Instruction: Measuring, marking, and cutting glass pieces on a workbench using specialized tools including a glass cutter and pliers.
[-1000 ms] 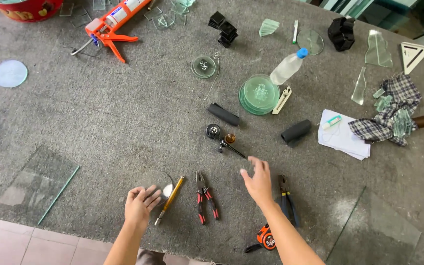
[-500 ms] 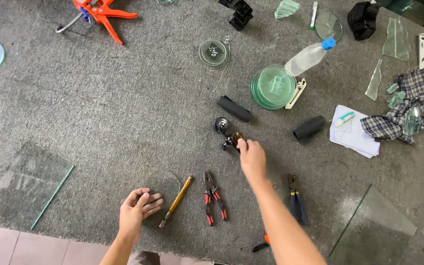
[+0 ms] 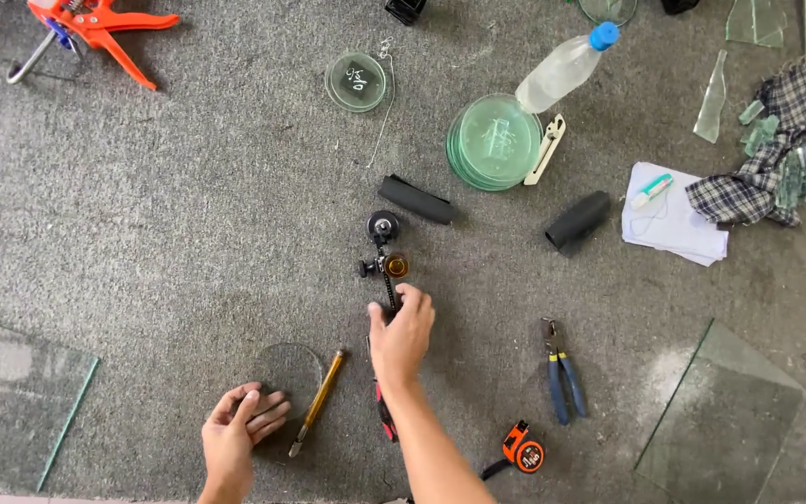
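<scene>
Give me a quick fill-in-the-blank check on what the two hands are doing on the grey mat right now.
1. The right hand grips the black circle cutter by its ____ bar.
2. The left hand rests on a ____ glass disc.
3. Between the two hands lies a glass cutter with a ____ handle.
4. The orange tape measure lies to the ____ of the right forearm.

Missing words: toothed; round; yellow; right

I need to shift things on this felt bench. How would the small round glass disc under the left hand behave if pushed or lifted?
The round glass disc lies flat on the grey felt, so it would likely drag, not slide. It looks thin and clear, so probably light but fragile. Lying flush, with the left hand at its rim, it may be awkward to lift.
</scene>
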